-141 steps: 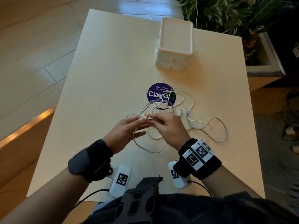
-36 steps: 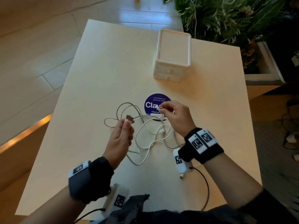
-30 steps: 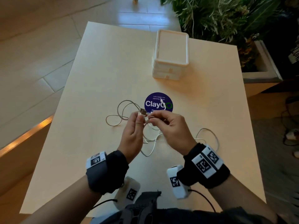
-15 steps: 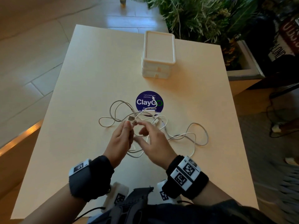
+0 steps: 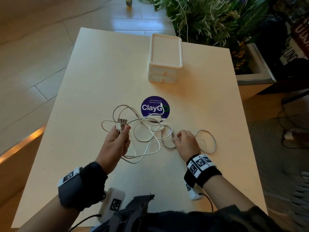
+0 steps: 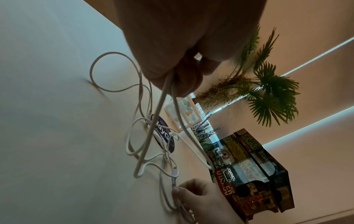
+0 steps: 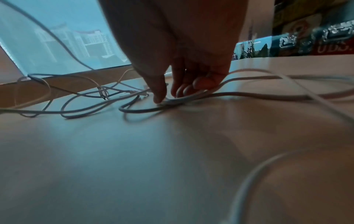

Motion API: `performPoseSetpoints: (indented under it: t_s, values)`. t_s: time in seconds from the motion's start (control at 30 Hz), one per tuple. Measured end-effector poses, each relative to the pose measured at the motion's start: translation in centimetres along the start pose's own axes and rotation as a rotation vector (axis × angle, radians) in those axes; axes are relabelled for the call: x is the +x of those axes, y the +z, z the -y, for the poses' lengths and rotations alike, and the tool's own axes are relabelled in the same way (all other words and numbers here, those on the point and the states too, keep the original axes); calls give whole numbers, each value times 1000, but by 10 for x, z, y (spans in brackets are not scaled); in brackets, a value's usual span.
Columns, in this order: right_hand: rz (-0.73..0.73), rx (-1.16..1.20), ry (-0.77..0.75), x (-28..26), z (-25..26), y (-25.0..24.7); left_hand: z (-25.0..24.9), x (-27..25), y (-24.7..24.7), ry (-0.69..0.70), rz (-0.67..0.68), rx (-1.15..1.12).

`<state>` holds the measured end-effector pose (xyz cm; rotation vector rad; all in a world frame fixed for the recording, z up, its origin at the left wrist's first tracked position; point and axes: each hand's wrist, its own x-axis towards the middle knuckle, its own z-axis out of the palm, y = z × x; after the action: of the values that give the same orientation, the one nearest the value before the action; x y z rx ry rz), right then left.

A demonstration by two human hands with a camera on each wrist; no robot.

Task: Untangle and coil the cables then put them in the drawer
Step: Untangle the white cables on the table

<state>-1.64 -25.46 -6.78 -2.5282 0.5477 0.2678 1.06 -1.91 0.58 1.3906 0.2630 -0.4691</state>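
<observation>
Several white cables (image 5: 102, 126) lie tangled in loose loops on the pale table (image 5: 100, 67). My left hand (image 5: 122, 129) is raised above them and pinches two USB plugs (image 5: 121, 124) side by side; their cords (image 6: 161, 103) hang down from my left hand (image 6: 184, 72) to the table. To the right, my right hand (image 5: 174, 138) is down on the table, its thumb and fingertips closed on a cable loop (image 7: 249, 94); the right wrist view shows this pinch of my right hand (image 7: 166, 95). A white drawer unit (image 5: 164, 59) stands shut at the back.
A round purple ClayGo sticker (image 5: 154, 108) lies between the cables and the drawer unit. A planter with green plants (image 5: 217, 19) stands beyond the table's far right corner, next to a printed box (image 6: 249, 171). More cords lie on the floor at the right (image 5: 289, 134).
My right hand has left the plugs and moved right and down onto a cable loop on the table. My left hand still holds the plugs, now both together.
</observation>
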Motion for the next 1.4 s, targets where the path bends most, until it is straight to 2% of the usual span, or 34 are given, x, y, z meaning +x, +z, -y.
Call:
performPoseSetpoints:
  t_s: [0.13,0.3,0.37,0.43,0.5,0.6,0.7,0.77,0.87,1.0,1.13,1.23,1.33,1.4]
  values:
    - [15,-362,-136,0,0,0,-7,1,1,-22,2,-108]
    - [66,-548,-272,-5,-5,-3,-12,9,5,6,-12,-92]
    - [71,-554,-280,-5,-6,-10,-13,9,6,0,-1,-93]
    - [-27,-459,-208,-3,-5,-24,-14,8,7,-4,17,-93]
    - [-214,-300,-104,-4,-6,-42,-15,8,7,3,33,-72]
    - [-374,123,-106,-16,20,-71,-15,8,12,36,57,-28]
    - [-233,545,-189,-43,78,-80,-16,7,24,74,62,-5]
    - [-117,663,-244,-56,106,-73,-20,3,34,102,91,-52]
    - [-33,716,-298,-62,124,-58,-25,-1,45,128,147,-93]
    - [-30,734,-325,-61,126,-50,-26,-4,49,149,165,-86]
    - [-49,648,-430,-59,123,-51,-24,-7,49,231,136,49]
    - [-18,573,-487,-55,120,-59,-19,-4,45,236,116,125]
    - [-176,564,-456,-45,118,-73,-12,0,38,234,132,178]
    - [-166,526,-465,-37,120,-82,-10,0,37,228,164,189]
